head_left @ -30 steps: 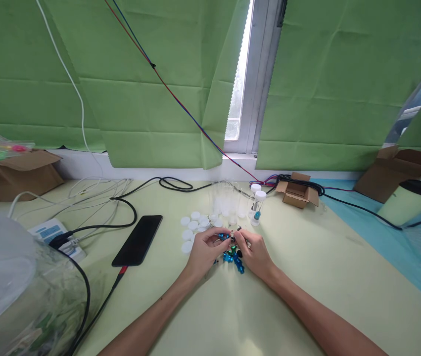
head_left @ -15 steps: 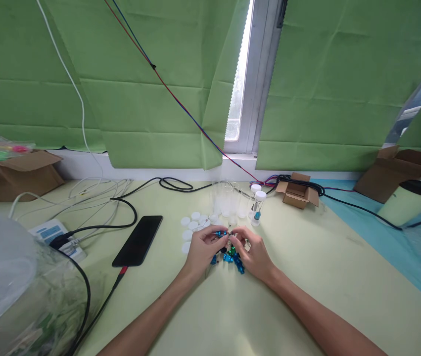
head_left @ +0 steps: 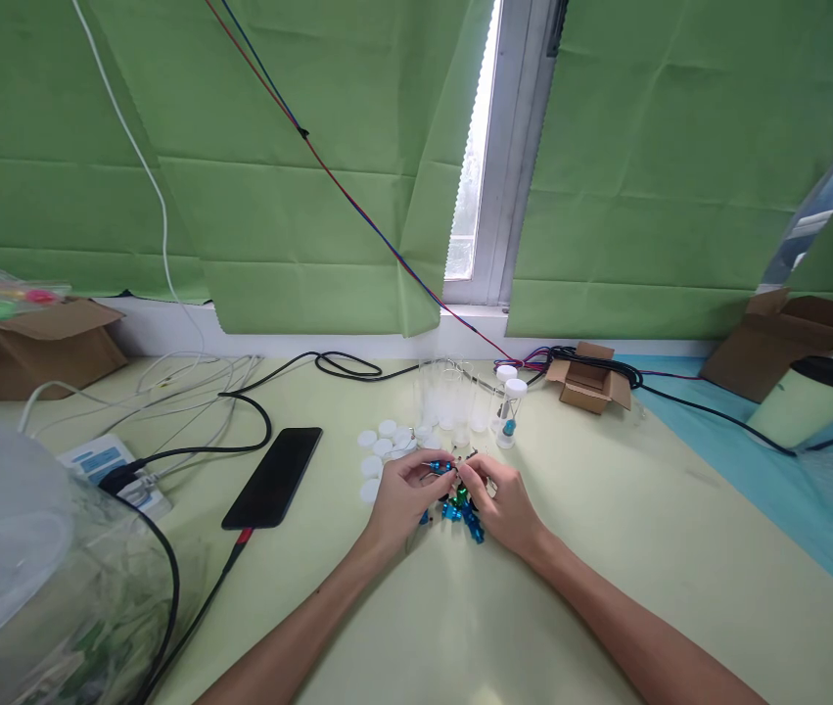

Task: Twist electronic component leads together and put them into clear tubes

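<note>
My left hand (head_left: pixel 399 494) pinches a small shiny blue piece (head_left: pixel 439 467) between thumb and fingers. Close beside it, my right hand (head_left: pixel 502 501) has its thumb and forefinger pressed together at the end of that piece, on something thin and dark too small to name. Under both hands lies a small pile of shiny blue pieces (head_left: pixel 473 524) with a green piece (head_left: pixel 462 495) among them. White round caps (head_left: pixel 370 490) are spread left of my left hand. Beyond my fingers stand several clear tubes (head_left: pixel 446 397). One capped tube (head_left: pixel 508 416) holds a blue piece.
A black phone (head_left: pixel 273 478) lies on the table to the left, plugged into a cable. Further left are a power strip (head_left: pixel 112 470) and a large clear plastic container (head_left: pixel 12 548). A small open carton (head_left: pixel 586 384) and a cup (head_left: pixel 802 397) stand at the right.
My hands have shifted very slightly right, and the blue piece in my left hand has moved with them. The right fingertips are a little further from the left ones.
</note>
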### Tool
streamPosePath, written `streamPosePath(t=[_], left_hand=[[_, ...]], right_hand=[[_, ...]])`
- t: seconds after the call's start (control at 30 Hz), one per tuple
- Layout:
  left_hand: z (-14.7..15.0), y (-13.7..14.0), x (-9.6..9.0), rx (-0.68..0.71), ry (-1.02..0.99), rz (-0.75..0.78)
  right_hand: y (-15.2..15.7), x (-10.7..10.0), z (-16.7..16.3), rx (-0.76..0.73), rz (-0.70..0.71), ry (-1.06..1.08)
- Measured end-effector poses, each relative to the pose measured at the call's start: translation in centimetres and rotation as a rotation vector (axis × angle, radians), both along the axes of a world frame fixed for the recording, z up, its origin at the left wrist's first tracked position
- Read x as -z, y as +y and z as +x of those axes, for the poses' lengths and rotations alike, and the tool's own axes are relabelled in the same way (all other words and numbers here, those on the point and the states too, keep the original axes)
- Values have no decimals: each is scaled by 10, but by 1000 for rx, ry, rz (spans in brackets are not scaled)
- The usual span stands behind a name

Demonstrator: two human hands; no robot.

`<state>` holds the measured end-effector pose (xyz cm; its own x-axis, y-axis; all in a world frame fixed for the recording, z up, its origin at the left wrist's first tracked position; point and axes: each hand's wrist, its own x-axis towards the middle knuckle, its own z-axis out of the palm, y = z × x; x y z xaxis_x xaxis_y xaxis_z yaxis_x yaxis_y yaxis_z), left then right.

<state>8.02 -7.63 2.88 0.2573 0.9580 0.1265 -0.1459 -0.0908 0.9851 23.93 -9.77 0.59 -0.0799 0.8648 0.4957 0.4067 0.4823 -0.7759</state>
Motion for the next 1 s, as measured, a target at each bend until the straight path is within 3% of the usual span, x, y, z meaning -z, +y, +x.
streamPosePath(t=[0.6,1.0], left_hand=[[0,1,2,21,-6,11],[0,0,-2,-15,-35,-34]], right_hand=[[2,4,0,68,59,-58],[1,4,-1,40,35,33]])
